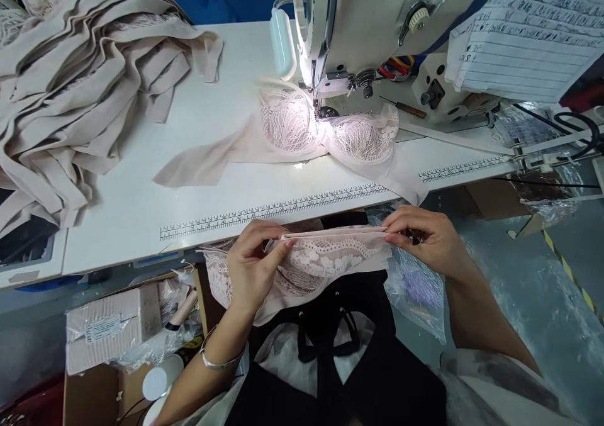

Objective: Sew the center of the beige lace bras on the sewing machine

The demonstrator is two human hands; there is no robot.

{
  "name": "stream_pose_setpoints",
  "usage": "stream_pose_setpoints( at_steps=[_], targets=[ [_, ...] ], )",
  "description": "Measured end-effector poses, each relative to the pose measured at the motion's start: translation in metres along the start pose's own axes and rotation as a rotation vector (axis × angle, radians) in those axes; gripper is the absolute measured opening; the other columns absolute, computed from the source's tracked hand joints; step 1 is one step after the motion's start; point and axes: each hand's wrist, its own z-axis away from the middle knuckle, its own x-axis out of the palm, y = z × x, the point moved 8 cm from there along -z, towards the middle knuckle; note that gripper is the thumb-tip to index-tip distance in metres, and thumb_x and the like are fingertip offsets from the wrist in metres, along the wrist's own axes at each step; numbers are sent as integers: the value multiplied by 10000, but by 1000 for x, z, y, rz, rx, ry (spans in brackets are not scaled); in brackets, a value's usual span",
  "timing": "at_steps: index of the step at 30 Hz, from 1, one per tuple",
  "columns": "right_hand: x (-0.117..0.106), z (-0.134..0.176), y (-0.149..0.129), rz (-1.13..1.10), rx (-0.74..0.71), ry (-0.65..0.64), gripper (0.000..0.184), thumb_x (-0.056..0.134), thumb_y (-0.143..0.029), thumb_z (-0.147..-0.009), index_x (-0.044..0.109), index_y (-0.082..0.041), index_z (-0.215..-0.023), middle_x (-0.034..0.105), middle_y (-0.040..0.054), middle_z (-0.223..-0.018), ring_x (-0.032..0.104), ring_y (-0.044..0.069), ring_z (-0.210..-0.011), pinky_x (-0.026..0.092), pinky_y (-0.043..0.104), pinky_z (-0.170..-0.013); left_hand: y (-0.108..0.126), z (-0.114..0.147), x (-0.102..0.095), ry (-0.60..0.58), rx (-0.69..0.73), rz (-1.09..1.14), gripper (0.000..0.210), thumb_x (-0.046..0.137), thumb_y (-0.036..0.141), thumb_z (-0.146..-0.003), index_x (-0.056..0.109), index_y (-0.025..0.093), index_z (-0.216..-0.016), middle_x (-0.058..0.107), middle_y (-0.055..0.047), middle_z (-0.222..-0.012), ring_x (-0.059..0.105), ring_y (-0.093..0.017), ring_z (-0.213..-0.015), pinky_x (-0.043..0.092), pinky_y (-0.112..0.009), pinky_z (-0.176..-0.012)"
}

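Between my two hands a pale pink lace bra piece [337,254] is stretched out just in front of the table edge, above my lap. My left hand [257,259] pinches its upper edge between thumb and fingers, with more lace hanging below the wrist. The far right end of that edge sits pinched in my right hand [419,234]. Beyond them, a second pale pink bra [289,124] lies on the table, its middle under the needle of the sewing machine [325,48], which lights it.
Many beige fabric bands and lace pieces [104,67] are heaped at the left of the white table [141,206]. A printed ruler [283,209] runs along its front edge. Handwritten paper [528,42] hangs at upper right. A carton [89,391] with packages stands below left.
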Motion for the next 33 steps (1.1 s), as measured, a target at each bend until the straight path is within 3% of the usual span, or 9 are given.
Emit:
stream_pose_setpoints(
  at_steps=[7,11,17,20,22,24,26,29,33],
  targets=[
    [-1,11,7,89,108,248,179,764,-239,-860,611,-243,-768,706,0,-754,598,142,-587,428,282,-510,9,-2,1,28,66,-82,116,778,102,-836,757,214,-859,723,-3,-841,643,-155,-817,509,-279,-750],
    [-1,8,6,125,129,238,130,749,-188,-857,703,-249,-962,718,-10,-788,613,134,-629,446,267,-548,6,-3,0,59,41,-78,90,797,134,-832,765,217,-845,728,-10,-833,647,-168,-815,511,-292,-756],
    [-17,-5,-1,6,168,119,108,730,-201,-865,700,-224,-764,630,-11,-702,466,106,-565,350,272,-510,-2,-3,7,44,16,102,84,806,162,-828,767,235,-844,719,-15,-852,654,-177,-858,525,-294,-781],
    [-27,-10,-11,-117,140,29,127,731,-225,-865,690,-229,-746,585,-17,-685,430,108,-570,326,277,-510,-4,-9,18,-88,-42,230,36,784,238,-860,751,229,-849,711,-42,-926,666,-197,-918,546,-326,-836],
    [-26,-14,-22,-171,104,-48,145,729,-244,-871,679,-232,-736,586,-19,-677,432,115,-580,335,278,-524,4,-14,34,-281,-56,237,109,756,318,-889,741,223,-939,700,-84,-1076,659,-229,-1045,537,-374,-935],
    [-19,-19,-35,-139,69,-107,136,735,-248,-871,681,-228,-747,607,-17,-687,452,114,-589,352,274,-540,21,-14,56,-495,0,201,316,737,419,-897,701,220,-1140,642,-132,-1268,599,-271,-1212,491,-423,-1042],
    [-5,-24,-46,-19,42,-147,108,732,-215,-864,685,-218,-768,623,-14,-695,497,118,-620,374,267,-570,40,-12,74,-614,96,158,398,724,445,-901,660,218,-1221,622,-139,-1300,577,-271,-1237,485,-416,-1051],
    [14,-29,-53,133,8,-173,116,689,-183,-873,655,-214,-767,635,-6,-702,561,143,-705,406,267,-631,58,-14,90,-584,164,150,81,679,291,-949,696,212,-953,680,-64,-1011,647,-189,-960,542,-305,-848],
    [15,-24,-38,79,68,-145,167,736,-303,-867,594,-241,-931,659,-28,-773,550,119,-627,405,244,-579,55,-19,96,-547,93,202,163,659,227,-951,669,201,-790,657,-46,-859,628,-173,-817,527,-289,-732]
  ],
)
